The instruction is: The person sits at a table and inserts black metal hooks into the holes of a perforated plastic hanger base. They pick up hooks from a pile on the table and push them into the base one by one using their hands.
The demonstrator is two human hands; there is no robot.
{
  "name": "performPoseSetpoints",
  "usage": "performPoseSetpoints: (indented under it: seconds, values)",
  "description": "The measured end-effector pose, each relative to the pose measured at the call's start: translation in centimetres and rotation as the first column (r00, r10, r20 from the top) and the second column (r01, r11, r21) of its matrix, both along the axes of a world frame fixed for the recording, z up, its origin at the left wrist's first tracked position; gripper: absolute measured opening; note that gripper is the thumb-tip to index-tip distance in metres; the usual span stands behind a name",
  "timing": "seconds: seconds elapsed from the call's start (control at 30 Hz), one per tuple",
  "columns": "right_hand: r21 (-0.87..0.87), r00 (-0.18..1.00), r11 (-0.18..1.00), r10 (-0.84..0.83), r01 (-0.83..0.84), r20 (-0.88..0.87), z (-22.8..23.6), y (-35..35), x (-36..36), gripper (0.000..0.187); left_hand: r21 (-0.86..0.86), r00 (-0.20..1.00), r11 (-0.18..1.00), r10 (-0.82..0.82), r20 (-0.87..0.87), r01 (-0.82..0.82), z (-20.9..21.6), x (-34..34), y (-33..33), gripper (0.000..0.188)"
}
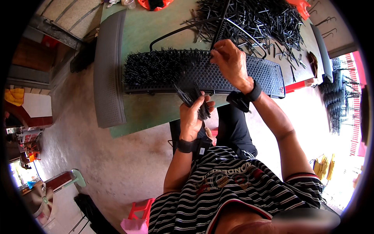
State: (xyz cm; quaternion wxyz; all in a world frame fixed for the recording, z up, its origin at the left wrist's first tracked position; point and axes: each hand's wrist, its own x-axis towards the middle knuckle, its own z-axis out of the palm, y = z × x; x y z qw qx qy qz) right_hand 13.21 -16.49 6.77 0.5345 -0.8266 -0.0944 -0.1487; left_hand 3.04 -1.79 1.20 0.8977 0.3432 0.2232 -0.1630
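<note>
A long black perforated panel point(261, 76) lies across the table in front of me. Its left part is densely packed with upright black strips point(150, 68), while rows of round holes show on the right. Below the panel's near edge, my left hand point(191, 115) is closed around a bundle of thin black strips point(187, 93), their ends fanned toward the panel. Over the border between the filled and bare parts, my right hand point(231, 64) has its fingers bent in a pinch. Whatever its fingertips hold is too small or blurred to make out.
A big pile of loose black strips point(253, 23) spreads over the far right of the green table point(136, 39). A black wire frame point(177, 29) rises behind the panel. Grey perforated sheets point(109, 74) are stacked at the left edge. A red stool point(141, 210) stands behind me.
</note>
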Motion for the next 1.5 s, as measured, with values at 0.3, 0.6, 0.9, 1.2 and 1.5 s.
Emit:
performPoseSetpoints:
  seconds: [0.3,0.6,0.9,1.2,1.5]
  values:
    - [-0.119,0.984,0.993,0.017,0.004,0.177,-2.3,0.4,2.2,0.014,0.139,0.999,0.99,0.013,0.031,-0.017,-1.0,-0.4,0.3,0.017]
    - [-0.318,0.96,0.948,0.119,-0.033,0.253,-1.9,0.5,3.0,0.011,0.147,0.997,0.986,0.081,0.006,-0.081,-0.6,-0.3,0.3,0.016]
    - [-0.255,0.959,0.966,0.113,-0.045,0.26,-1.4,0.8,2.8,0.011,0.154,0.99,0.978,0.137,0.017,-0.138,-0.2,-0.2,-0.1,0.016]
    - [-0.441,0.931,0.897,0.19,-0.035,0.313,-2.9,0.0,3.5,0.007,0.16,0.987,0.976,0.155,-0.042,-0.146,0.3,-0.3,-0.1,0.016]
    - [-0.27,0.933,0.925,0.175,-0.265,-0.316,-0.1,1.0,0.2,0.023,0.098,0.992,0.987,0.125,0.026,-0.127,-0.1,-0.3,0.2,0.018]
